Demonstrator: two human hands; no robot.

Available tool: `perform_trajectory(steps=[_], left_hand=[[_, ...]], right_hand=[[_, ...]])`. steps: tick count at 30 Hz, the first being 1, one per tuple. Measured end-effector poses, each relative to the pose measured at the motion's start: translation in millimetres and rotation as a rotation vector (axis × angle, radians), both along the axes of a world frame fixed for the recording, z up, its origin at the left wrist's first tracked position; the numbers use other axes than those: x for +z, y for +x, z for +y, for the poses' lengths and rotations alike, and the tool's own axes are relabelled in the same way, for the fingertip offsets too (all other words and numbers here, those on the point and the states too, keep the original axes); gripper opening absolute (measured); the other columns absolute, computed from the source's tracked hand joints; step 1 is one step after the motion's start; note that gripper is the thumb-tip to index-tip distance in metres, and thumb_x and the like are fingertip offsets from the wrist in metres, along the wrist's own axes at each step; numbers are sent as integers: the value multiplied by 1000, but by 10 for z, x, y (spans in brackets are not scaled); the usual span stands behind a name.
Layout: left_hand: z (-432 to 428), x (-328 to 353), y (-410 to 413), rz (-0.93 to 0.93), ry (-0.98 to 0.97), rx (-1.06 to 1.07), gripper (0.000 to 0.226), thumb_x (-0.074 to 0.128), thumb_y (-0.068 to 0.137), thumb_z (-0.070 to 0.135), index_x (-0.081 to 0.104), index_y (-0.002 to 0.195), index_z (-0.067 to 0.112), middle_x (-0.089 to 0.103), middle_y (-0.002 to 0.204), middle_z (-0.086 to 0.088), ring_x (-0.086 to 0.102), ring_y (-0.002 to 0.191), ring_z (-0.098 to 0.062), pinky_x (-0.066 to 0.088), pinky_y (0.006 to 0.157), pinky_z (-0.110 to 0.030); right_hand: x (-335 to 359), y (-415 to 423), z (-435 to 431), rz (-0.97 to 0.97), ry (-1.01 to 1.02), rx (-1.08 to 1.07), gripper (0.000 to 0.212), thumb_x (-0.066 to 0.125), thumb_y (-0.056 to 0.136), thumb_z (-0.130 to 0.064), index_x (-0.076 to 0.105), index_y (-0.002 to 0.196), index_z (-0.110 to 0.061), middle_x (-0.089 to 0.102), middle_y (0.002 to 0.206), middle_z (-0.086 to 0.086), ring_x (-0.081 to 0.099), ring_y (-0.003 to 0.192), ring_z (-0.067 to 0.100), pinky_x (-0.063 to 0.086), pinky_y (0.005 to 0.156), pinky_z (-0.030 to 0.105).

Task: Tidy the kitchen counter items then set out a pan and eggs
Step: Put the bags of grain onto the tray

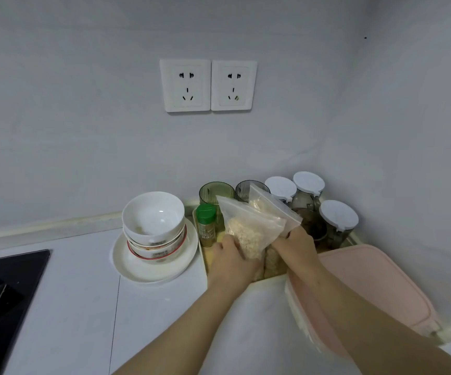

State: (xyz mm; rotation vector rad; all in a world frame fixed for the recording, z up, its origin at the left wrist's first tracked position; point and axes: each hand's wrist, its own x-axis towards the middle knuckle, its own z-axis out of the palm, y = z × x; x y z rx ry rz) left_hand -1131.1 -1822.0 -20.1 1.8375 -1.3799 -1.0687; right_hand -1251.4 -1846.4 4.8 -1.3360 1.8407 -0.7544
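A pale grey-white wall (83, 131) fills the upper frame, meeting a second wall (408, 131) in a corner at right. Two white double sockets (208, 86) sit side by side at upper centre. Below, a white counter (70, 293) spans the lower frame, a black cooktop (2, 288) at lower left. Soft, even light.

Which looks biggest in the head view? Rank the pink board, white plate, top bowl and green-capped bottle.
1. pink board, though nearness to the camera may flatter it
2. white plate
3. top bowl
4. green-capped bottle
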Motion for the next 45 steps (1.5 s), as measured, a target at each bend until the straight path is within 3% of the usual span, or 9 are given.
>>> perform_trajectory(steps=[4, 9, 12, 16, 21, 27, 32, 40, 45], left_hand=[[-31, -53, 43, -105, -175, 36, 37, 67, 74, 23, 40, 99, 29, 31, 119, 0, 37, 118, -24, 35, 102, -30], [-75, -72, 11, 17, -361, -37, 87, 76, 68, 13, 28, 140, 19, 18, 147, -4, 21, 136, -14, 17, 98, -7], [-121, -122, 64, 172, -316, 5, 106, 82, 64, 10, 15, 146, 15, 28, 146, -3, 26, 138, -16, 20, 112, -21], [-102, -92, 139, 257, -294, 4, 90, 70, 76, 1, 17, 147, 17, 37, 144, 2, 35, 135, -15, 29, 111, -28], [-169, 15, 187, 125, -339, -57, 70, 53, 87, -2, 22, 147, 16, 35, 147, 1, 30, 137, -13, 21, 99, -12], [-114, 34, 38, -73, -428, -34, 68, 42, 82, 22, 22, 147, 17, 14, 157, -2, 8, 146, -15, 10, 114, -25], [-149, 89, -70, -227, -275, -187, 55, 34, 97, 38, 13, 148, 32, 6, 158, 10, -1, 147, -14, 8, 117, -42], [-96, 348, 185, -82, -337, -104, 51, 52, 91, 17, 37, 140, 11, 41, 142, -4, 34, 134, -18, 26, 109, -27], [108, 737, 404, 80, -330, 5, 30, 52, 91, 14, 57, 120, 13, 60, 106, 2, 56, 109, -19, 44, 95, -30]], right_hand=[[-70, -45, 24, 65, -162, -108, 27, 49, 93, -33, 60, 108, -13, 53, 74, -7, 53, 81, 16, 38, 71, 27], [2, -63, 50, 118, -226, -118, 28, 44, 97, -28, 59, 115, -13, 61, 93, 1, 55, 90, 20, 38, 76, 28], [-35, -36, 47, 131, -220, -61, 23, 38, 98, -19, 58, 108, -12, 61, 93, 3, 57, 92, 24, 39, 70, 29], [-41, 49, 24, 14, -217, -59, 18, 40, 98, -22, 54, 91, -12, 53, 75, -4, 51, 80, 19, 36, 58, 24], [-42, 135, 38, -186, -180, -116, 25, 44, 95, -22, 53, 72, -19, 56, 75, 0, 60, 87, 28, 52, 84, 52], [108, 87, 2, -104, -202, -134, 11, 46, 88, -20, 56, 91, -14, 54, 76, -1, 50, 71, 14, 36, 57, 26], [116, 56, -18, -69, -255, -188, 12, 50, 87, -21, 58, 82, -13, 56, 74, -1, 48, 70, 15, 34, 58, 19], [365, 165, 48, -109, -337, -262, 20, 55, 85, -13, 59, 104, -12, 56, 95, 0, 53, 98, 21, 36, 79, 27], [571, 493, 211, 137, -466, -228, 25, 56, 85, -15, 60, 110, -14, 61, 114, 5, 49, 113, 28, 40, 94, 38]])
